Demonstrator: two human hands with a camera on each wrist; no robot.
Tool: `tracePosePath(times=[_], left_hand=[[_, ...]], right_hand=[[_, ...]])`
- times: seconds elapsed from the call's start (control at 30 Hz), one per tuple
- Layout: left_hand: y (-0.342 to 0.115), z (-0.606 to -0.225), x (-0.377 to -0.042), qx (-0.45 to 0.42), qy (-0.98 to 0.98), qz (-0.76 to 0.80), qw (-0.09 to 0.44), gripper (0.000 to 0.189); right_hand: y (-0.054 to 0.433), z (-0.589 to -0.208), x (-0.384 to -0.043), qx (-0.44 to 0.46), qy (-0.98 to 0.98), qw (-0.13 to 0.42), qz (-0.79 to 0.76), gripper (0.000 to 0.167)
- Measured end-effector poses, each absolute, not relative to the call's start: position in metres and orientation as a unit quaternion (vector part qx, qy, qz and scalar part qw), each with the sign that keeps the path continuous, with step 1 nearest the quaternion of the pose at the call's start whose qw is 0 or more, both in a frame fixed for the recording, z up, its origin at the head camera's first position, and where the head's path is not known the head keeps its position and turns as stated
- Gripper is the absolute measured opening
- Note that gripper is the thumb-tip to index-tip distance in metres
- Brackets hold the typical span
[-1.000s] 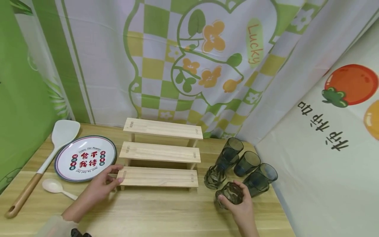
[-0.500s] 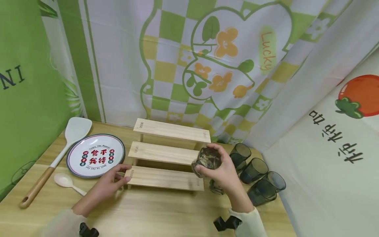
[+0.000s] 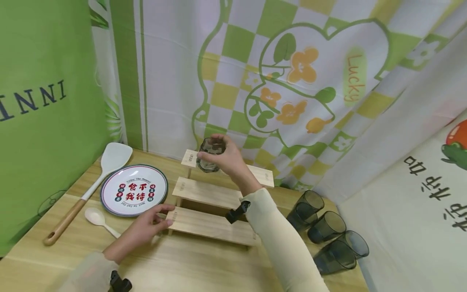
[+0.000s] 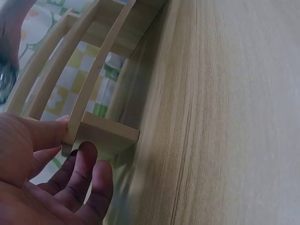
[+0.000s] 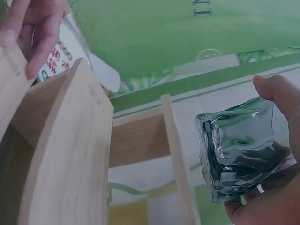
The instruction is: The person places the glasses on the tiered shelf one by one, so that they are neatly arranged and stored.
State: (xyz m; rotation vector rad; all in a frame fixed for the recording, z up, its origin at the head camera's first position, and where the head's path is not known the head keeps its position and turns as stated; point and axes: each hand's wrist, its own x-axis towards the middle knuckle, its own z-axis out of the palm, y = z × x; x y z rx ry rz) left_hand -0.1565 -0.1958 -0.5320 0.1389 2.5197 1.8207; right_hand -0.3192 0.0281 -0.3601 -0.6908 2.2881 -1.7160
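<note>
A three-tier stepped wooden shelf (image 3: 215, 227) stands on the table. My left hand (image 3: 151, 225) holds the left end of its lowest tier; in the left wrist view the thumb (image 4: 49, 133) lies on top and fingers curl below the board. My right hand (image 3: 233, 162) grips a short, grey, faceted drinking glass (image 3: 208, 158) over the left part of the top tier. In the right wrist view a gap shows between this glass (image 5: 239, 150) and the top board (image 5: 176, 154). My right forearm covers part of the shelf.
Several tall dark glasses (image 3: 326, 227) stand to the right of the shelf. On the left lie a plate with red lettering (image 3: 135, 178), a white spatula with a wooden handle (image 3: 69, 217) and a cream spoon (image 3: 95, 217). A patterned curtain (image 3: 164, 81) hangs behind.
My right hand has lifted the short glass from beside the tall glasses and carried it left and back, over the top tier. My left hand keeps its hold on the shelf. The head view has shifted.
</note>
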Motion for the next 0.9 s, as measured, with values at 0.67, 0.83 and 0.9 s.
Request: tracePosePath(times=[0.67,0.83,0.9], left_hand=[[-0.197,-0.531,-0.164,0.052,0.793,0.606,0.029,0.044],[-0.198,-0.535,-0.162,0.058,0.795,0.603,0.033,0.045],[-0.200,-0.534,-0.161,0.056,0.797,0.600,0.031,0.044]], right_hand=[[0.042,-0.375,-0.320,-0.233,0.772,0.046,-0.589,0.092],[0.115,-0.401,-0.279,-0.211,0.694,-0.024,-0.688,0.066],[0.146,-0.414,-0.259,-0.200,0.674,-0.058,-0.709,0.057]])
